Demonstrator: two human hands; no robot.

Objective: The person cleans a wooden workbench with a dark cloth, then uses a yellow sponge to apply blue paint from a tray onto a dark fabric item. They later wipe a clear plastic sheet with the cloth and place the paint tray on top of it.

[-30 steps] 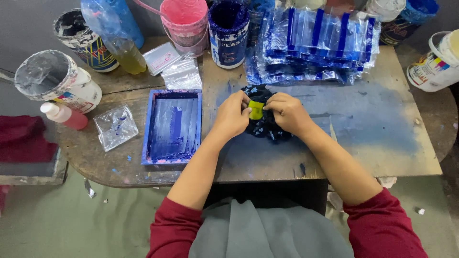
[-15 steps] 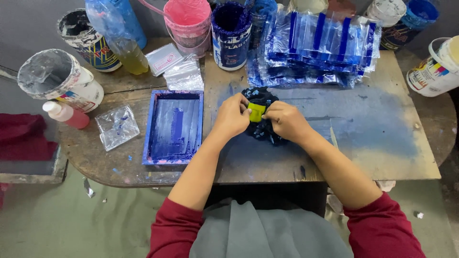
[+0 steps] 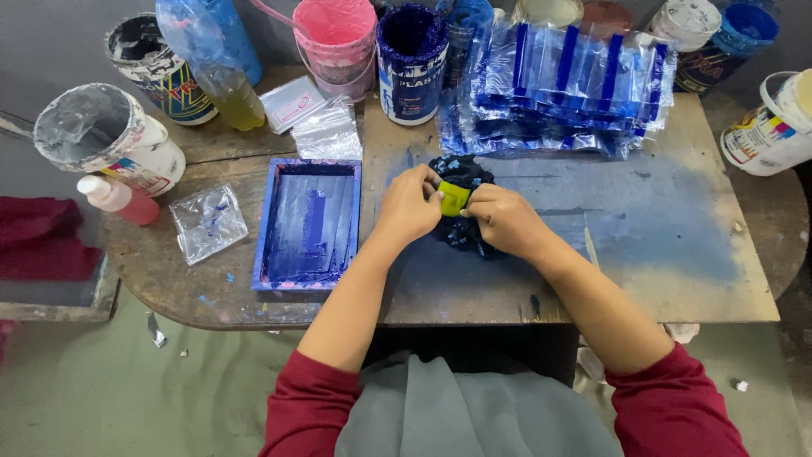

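My left hand [image 3: 408, 206] and my right hand [image 3: 506, 220] meet over a dark, ink-stained rag [image 3: 458, 173] lying on the blue-smeared board [image 3: 643, 228]. Between the fingertips of both hands sits a small yellow-green block [image 3: 454, 198], wrapped partly in the rag. The left hand pinches the block's left edge; the right hand grips the rag bunched around the block's right side. Most of the rag is hidden under my right hand.
A blue-framed printing screen [image 3: 309, 222] lies left of my hands. Stacked clear plastic sheets with blue stripes [image 3: 558, 80] sit behind. Paint tubs ring the table: pink [image 3: 335, 38], dark blue [image 3: 411, 51], white [image 3: 106, 140], another white at right [image 3: 774, 127]. A small pink bottle [image 3: 118, 199] lies left.
Both hands stay on the rag and block with only small finger shifts; the block has tilted slightly. The view has drifted a little.
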